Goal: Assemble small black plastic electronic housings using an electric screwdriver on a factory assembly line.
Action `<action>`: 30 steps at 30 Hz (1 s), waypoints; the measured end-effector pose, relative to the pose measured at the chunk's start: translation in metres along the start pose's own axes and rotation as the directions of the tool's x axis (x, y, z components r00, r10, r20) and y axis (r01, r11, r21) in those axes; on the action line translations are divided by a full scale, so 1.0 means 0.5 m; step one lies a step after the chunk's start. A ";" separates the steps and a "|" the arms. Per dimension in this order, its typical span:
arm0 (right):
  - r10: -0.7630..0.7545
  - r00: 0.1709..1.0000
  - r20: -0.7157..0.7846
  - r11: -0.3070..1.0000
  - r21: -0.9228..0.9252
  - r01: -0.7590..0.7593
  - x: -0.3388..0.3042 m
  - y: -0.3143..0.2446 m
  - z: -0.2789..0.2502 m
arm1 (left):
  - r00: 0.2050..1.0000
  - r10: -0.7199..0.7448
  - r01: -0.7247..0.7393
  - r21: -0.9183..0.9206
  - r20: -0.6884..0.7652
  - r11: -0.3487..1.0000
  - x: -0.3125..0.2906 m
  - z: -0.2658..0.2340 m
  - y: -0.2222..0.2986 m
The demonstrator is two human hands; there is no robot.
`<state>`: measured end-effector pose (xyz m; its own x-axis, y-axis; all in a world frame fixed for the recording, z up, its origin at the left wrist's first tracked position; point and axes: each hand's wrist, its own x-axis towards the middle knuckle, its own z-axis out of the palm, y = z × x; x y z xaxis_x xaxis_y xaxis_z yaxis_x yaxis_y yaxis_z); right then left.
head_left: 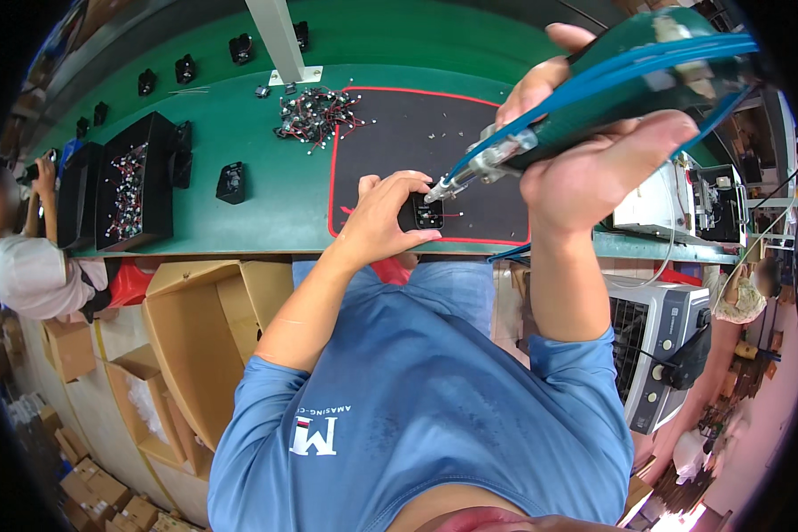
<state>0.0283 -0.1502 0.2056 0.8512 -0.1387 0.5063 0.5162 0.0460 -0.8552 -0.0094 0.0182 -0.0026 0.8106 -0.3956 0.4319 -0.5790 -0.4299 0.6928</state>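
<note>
Pinching a small black rectangular case (429, 215) at the centre of the frame between thumb and fingers, the person's left hand (377, 213) steadies it on a dark, red-bordered mat (390, 124); at upper right, the right hand (581, 182) is wrapped around a thick green tool (625, 43) with blue hoses, its slim metal tip (445, 188) angled down at the case, though from where I stand I cannot tell whether they touch; a tangled heap of small wired parts (315, 115) lies upper left of centre
</note>
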 end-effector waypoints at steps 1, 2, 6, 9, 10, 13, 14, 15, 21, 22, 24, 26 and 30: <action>0.023 1.000 -0.001 0.998 -0.064 -0.023 -0.006 0.005 0.005 | 1.000 0.000 0.000 0.001 -0.002 1.000 -0.001 0.000 -0.001; 0.022 1.000 0.001 0.998 -0.063 -0.022 -0.011 0.017 0.005 | 1.000 -0.009 0.008 -0.025 -0.014 1.000 -0.001 0.000 0.002; 0.035 0.996 0.082 0.999 0.024 -0.037 -0.040 0.069 0.000 | 0.999 -0.035 0.036 -0.027 0.012 0.999 0.001 0.002 0.004; 0.081 0.992 0.100 0.992 0.092 -0.090 -0.054 0.087 0.000 | 0.999 -0.030 0.030 -0.033 0.028 0.999 0.002 -0.002 0.007; 0.081 0.992 0.101 0.992 0.092 -0.091 -0.056 0.089 -0.001 | 0.999 -0.030 0.031 -0.033 0.028 0.999 0.002 -0.001 0.006; 0.079 0.994 0.075 0.993 0.084 -0.085 -0.054 0.089 -0.001 | 0.999 -0.031 0.031 -0.025 0.020 0.999 0.003 -0.001 0.006; 0.060 0.995 0.077 0.994 0.082 -0.066 -0.048 0.084 -0.002 | 0.999 -0.031 0.031 -0.032 0.010 0.999 0.002 -0.001 0.006; 0.041 0.996 0.079 0.996 0.081 -0.048 -0.041 0.079 -0.004 | 1.000 -0.031 0.031 -0.038 0.001 0.999 0.001 -0.001 0.006; 0.015 0.998 0.054 0.997 0.080 -0.019 0.001 0.036 -0.017 | 1.000 -0.024 0.024 -0.004 0.015 1.000 0.002 -0.001 0.006; 0.000 0.999 0.053 0.998 0.063 -0.004 0.009 0.026 -0.018 | 1.000 -0.024 0.024 -0.003 0.015 1.000 0.001 0.000 0.005; -0.007 1.000 -0.018 0.999 0.052 0.008 0.023 0.000 -0.014 | 1.000 0.016 -0.016 0.018 -0.019 1.000 0.000 0.002 0.002; -0.080 0.983 0.167 0.922 0.386 0.009 0.025 -0.048 0.001 | 1.000 0.014 -0.014 0.008 -0.019 1.000 -0.001 0.002 0.001; -0.021 1.000 0.004 0.998 0.055 0.021 0.031 -0.007 -0.011 | 1.000 0.004 -0.004 0.002 -0.011 1.000 0.001 0.001 0.002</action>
<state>0.0391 -0.1582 0.2160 0.8406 -0.1359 0.5244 0.5381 0.0976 -0.8372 -0.0098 0.0171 -0.0020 0.8092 -0.3880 0.4413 -0.5824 -0.4296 0.6902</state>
